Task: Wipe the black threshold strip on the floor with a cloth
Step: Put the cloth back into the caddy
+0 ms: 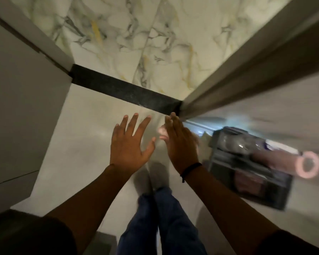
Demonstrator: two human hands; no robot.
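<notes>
blue trouser legs (160,223) over pale floor tiles (77,144), bare left hand (131,144) spread wide and empty, bare right hand (179,144) flat and empty, black threshold strip (125,89) beyond, spanning doorway, veined marble floor (155,34) farthest

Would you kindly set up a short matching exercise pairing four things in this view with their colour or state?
Things:
1. threshold strip
2. left hand
3. floor beyond the strip
4. cord on the right wrist

Descriptions:
A. white marble with grey and yellow veins
B. open, fingers spread, holding nothing
C. thin and black
D. black band across the doorway

Pairs: 1-D, 2-B, 3-A, 4-C
</notes>
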